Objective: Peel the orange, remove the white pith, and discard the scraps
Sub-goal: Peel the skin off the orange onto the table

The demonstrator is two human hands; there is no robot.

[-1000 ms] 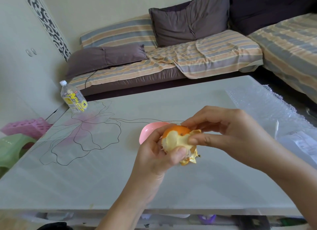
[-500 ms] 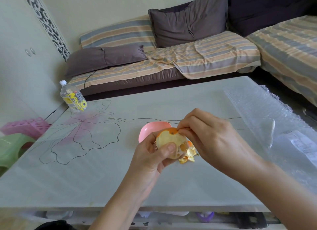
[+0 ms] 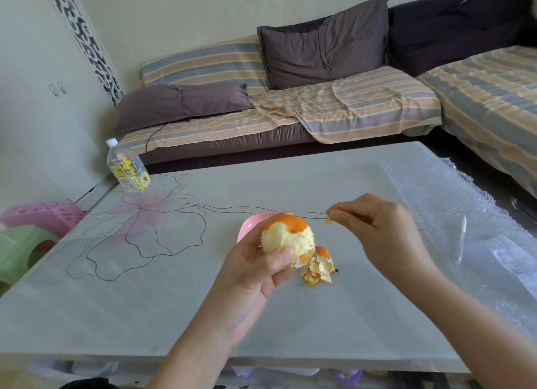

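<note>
So I've got the orange [image 3: 286, 234] in my left hand [image 3: 255, 275], thumb pressed across the near side and the other fingers curled round the back, so it's properly gripped and held up off the table [image 3: 174, 301]. Most of what faces me is pale pith, with a cap of orange skin on top and a bit more skin low down by my thumb tip. My right hand [image 3: 383, 232] is off to the side of the fruit, not touching it. Its thumb and forefinger are pinched together on a tiny pale scrap of peel [image 3: 327, 220], and the rest of the fingers are loosely curled in. Just below the orange, between my two hands, a small heap of torn peel bits [image 3: 318, 268] lies on the table. A pink bowl [image 3: 248, 224] pokes out behind my left fingers, mostly hidden by the orange, so I can't tell what's in it. Out past my right knuckles a sheet of bubble wrap [image 3: 436, 191] covers that end of the table, with some printed paper [image 3: 514, 261] by my right wrist; over or under the wrap, no idea. Way out beyond my left fingers, at the far corner, stands a clear bottle [image 3: 128, 169] with a yellow label. Further off is a sofa [image 3: 348, 112] with a striped cover and dark pillows [image 3: 322, 37].
</note>
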